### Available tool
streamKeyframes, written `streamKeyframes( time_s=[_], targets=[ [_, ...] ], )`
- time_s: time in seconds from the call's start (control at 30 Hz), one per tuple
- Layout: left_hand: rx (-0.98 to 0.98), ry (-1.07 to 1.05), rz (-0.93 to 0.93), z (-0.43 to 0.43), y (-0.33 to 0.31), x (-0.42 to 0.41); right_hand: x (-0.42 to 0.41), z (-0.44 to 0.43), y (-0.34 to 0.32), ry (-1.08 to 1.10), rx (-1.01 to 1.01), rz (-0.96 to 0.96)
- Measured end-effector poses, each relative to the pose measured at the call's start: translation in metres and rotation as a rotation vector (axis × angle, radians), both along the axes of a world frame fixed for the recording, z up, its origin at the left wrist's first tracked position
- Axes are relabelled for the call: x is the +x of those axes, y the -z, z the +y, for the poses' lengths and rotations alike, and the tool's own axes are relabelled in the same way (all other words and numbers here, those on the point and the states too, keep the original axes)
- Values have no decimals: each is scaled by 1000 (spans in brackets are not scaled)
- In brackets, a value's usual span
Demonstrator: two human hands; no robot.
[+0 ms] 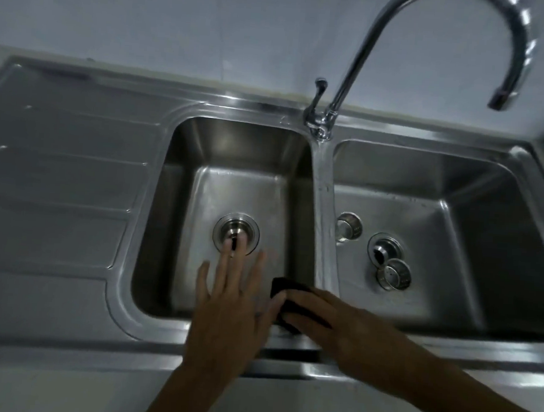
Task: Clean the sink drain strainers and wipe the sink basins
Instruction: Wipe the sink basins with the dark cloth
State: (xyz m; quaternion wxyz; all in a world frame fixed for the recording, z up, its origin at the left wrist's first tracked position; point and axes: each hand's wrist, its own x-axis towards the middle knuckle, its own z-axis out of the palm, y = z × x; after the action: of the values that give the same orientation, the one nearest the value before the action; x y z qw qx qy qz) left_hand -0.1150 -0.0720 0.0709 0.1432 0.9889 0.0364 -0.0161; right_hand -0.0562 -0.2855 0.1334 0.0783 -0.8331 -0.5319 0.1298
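A steel double sink fills the view. In the left basin [170, 263] a strainer [236, 232] sits in the drain, and my left hand [228, 309] reaches down with fingers spread, its fingertips on the strainer's knob. My right hand [330, 322] rests at the near right corner of that basin, pressing a black cloth [285, 292] against the steel. In the right basin [451, 298] the drain [383, 247] stands open, with one loose strainer basket [394, 274] lying beside it and another [348, 226] near the divider.
A curved chrome faucet [357, 73] rises from behind the divider, its spout [502, 99] over the right basin. A ribbed draining board [56, 190] lies to the left. A pale wall runs behind, and a light countertop [58, 390] runs along the near edge.
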Motion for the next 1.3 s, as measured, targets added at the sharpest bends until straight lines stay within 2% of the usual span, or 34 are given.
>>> streamKeyframes(
  time_s=[0.1, 0.27, 0.4, 0.57, 0.67, 0.83, 0.97, 1.1, 1.3],
  targets=[
    [-15, 58, -9, -44, -3, -8, -15, -43, 2, 39, 82, -51],
    [9, -98, 38, -49, -3, 1, 9, -63, 33, 50, 99, -166],
    [-48, -40, 37, -70, -8, 29, 87, -34, 48, 162, 165, -188],
    [-90, 12, 33, -100, 0, 78, 222, 19, 42, 310, 101, -253],
    [-97, -10, 27, -101, 6, 97, 256, 38, 43, 415, 89, -269],
    [-59, -13, 88, -94, 9, 89, 190, 18, 48, 455, 134, -190],
    [58, 69, 181, -91, 1, 60, 96, -22, 44, 404, 135, 53],
    [129, 202, 176, -95, -8, 19, 21, -63, 32, 351, 113, 279],
    [205, 361, 72, -141, -12, -10, -20, -144, 21, 150, 61, 59]
  ],
)
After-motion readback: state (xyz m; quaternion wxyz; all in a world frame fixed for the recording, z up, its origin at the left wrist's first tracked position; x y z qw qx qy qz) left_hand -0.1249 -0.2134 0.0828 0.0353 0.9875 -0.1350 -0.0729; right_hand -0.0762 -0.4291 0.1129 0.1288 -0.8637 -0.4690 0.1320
